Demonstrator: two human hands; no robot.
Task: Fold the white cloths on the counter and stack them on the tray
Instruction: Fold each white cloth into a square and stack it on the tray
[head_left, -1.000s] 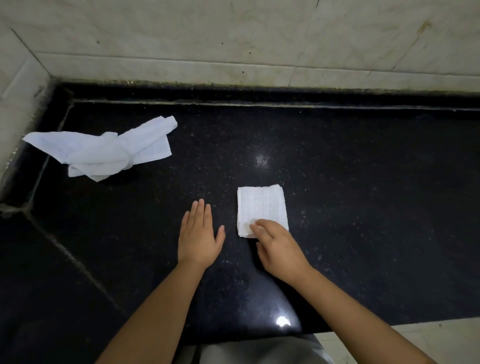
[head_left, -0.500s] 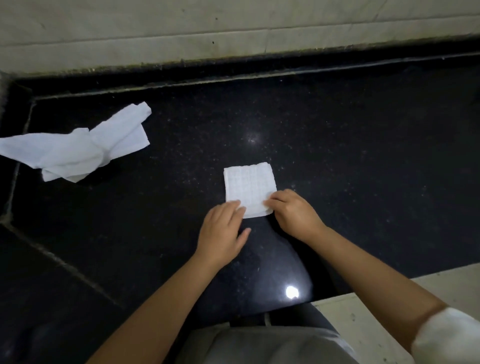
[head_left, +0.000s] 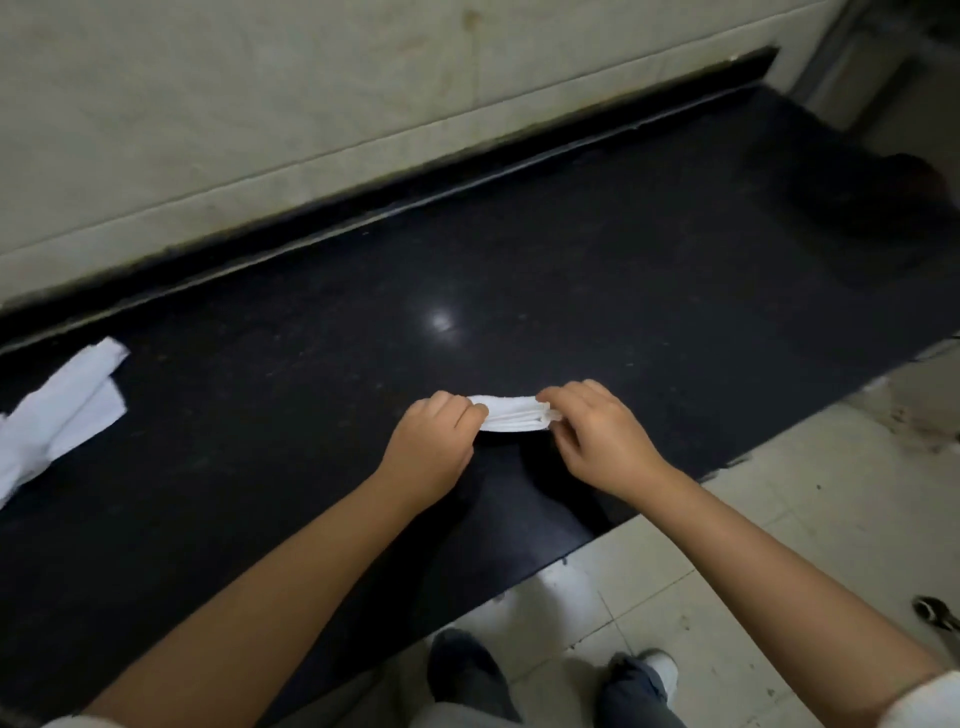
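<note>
Both hands, left hand (head_left: 434, 441) and right hand (head_left: 597, 434), pinch the small folded white cloth (head_left: 511, 414) by opposite ends; keeping its layers squared should help it stack flat.

Folded cloth (head_left: 511, 414): centre, pinched between left hand (head_left: 434, 449) and right hand (head_left: 602, 436).
Loose cloth (head_left: 57, 415): 9 o'clock, on table (head_left: 311, 364).

A pale tiled wall (head_left: 260, 104) backs a tiled floor (head_left: 779, 545).

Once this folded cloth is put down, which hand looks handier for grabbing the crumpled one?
Probably the left hand. The crumpled cloth lies far to the left on the counter; the right hand would have to cross over.
</note>
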